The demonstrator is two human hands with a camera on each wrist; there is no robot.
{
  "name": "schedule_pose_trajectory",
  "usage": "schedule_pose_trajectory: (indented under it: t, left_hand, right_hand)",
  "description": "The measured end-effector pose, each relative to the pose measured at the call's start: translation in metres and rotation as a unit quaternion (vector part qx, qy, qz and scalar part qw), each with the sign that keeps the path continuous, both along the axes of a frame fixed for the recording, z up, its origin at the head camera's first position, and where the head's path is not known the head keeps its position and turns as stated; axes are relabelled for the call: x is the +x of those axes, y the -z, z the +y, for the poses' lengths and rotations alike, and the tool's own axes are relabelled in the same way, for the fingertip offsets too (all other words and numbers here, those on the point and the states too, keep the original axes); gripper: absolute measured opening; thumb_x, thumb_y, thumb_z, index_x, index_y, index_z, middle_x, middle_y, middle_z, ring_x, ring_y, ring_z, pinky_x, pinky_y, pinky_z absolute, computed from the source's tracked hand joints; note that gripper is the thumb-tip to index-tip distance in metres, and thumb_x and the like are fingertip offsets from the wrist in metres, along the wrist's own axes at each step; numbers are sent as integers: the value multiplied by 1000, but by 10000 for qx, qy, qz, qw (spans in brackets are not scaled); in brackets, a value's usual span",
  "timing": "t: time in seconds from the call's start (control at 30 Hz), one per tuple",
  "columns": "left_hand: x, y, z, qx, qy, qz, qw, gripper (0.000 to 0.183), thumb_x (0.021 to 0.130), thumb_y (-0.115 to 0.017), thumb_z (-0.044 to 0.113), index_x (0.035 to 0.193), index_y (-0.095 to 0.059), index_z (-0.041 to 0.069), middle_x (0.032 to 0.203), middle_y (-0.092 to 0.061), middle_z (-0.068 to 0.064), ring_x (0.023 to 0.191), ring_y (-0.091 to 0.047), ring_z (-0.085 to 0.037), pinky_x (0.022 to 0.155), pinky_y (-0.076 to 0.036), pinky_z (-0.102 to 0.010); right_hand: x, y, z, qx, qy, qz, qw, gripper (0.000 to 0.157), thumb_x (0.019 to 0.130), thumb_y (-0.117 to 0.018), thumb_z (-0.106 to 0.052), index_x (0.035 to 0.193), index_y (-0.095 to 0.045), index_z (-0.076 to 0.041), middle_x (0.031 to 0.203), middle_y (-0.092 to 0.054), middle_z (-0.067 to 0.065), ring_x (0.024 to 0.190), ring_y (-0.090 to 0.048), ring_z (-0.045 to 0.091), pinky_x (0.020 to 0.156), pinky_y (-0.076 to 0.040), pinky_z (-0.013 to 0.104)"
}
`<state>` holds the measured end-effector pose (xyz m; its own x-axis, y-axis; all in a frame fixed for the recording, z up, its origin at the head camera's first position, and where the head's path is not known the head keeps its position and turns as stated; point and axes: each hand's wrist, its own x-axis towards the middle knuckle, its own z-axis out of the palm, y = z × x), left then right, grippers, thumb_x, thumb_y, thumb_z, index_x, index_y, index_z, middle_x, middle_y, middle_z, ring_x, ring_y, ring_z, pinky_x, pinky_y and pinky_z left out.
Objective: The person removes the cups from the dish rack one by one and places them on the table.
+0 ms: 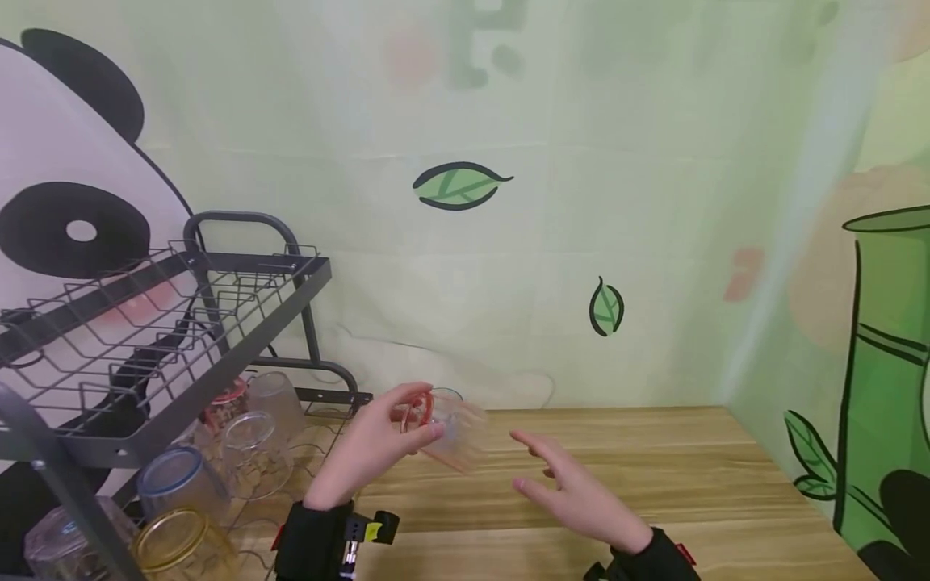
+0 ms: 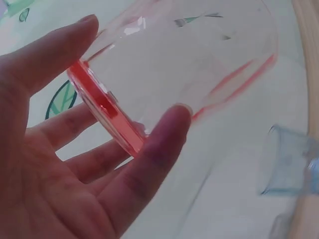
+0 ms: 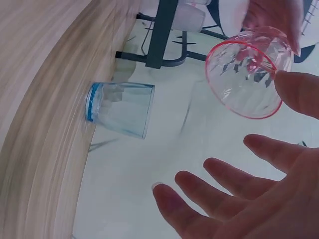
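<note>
My left hand (image 1: 381, 436) grips a clear drinking glass with a red base (image 2: 164, 64) by its base end, above the table. The thumb and fingers wrap around the red bottom, and the glass lies tipped sideways with its mouth toward the right. To the right of it my right hand (image 1: 581, 492) hovers with fingers spread, holding nothing. In the head view a gap separates it from the glass, though its thumb overlaps the rim in the right wrist view. A blue-based glass (image 3: 124, 109) stands upright on the table behind, mostly hidden in the head view.
A dark metal two-tier rack (image 1: 291, 307) stands at the left, its upper wire basket above the lower tier. Several glasses, including a yellow one (image 1: 182, 545) and a blue-rimmed one (image 1: 182, 484), sit low in it. A printed curtain hangs behind the wooden table (image 1: 654, 452).
</note>
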<state>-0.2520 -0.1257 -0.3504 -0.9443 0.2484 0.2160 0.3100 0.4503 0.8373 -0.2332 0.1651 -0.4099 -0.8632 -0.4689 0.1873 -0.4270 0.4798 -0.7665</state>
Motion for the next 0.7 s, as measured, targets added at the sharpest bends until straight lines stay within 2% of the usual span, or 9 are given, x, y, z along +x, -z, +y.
schedule_pose_trajectory:
  t: [0.13,0.23,0.4,0.5,0.7]
  left_hand:
    - [2,14,6,561,202,-241,9979,60,83,-79,38,137,-54,27,122,-61,-8,118,-55,-33,74,-57,-38]
    - [4,24,10,916,414,-353,9943,61,84,-78,36,138,-53,24,126,-58,-10,119,-53,-35,76,-58,-40]
    - [6,37,13,1521,610,-699,9840,62,85,-77,32,139,-50,16,131,-53,-15,119,-53,-35,75,-58,-40]
    - [7,43,13,1724,621,-750,9802,62,86,-77,29,139,-49,13,131,-52,-17,115,-56,-33,75,-58,-40]
    - [9,55,20,2111,869,-835,9700,59,88,-75,20,138,-47,10,133,-48,-19,109,-60,-32,77,-58,-43]
  right_hand:
    - [0,-2,1,-486,9,-325,9983,62,99,-59,-35,152,-33,-14,152,-35,15,134,-38,36,102,-38,55]
    - [0,-3,2,-754,5,-427,9962,63,99,-60,-32,152,-33,-14,152,-35,13,135,-37,36,103,-38,54]
    - [0,-6,4,-845,-34,-400,9956,63,99,-59,-32,153,-31,-15,153,-34,9,136,-37,33,104,-37,53]
    - [1,-8,4,-917,-54,-473,9946,61,100,-58,-31,153,-30,-17,154,-33,10,136,-36,35,104,-38,54]
    - [0,-7,4,-936,-116,-545,9941,61,99,-59,-29,153,-31,-19,154,-32,9,135,-37,36,102,-41,52]
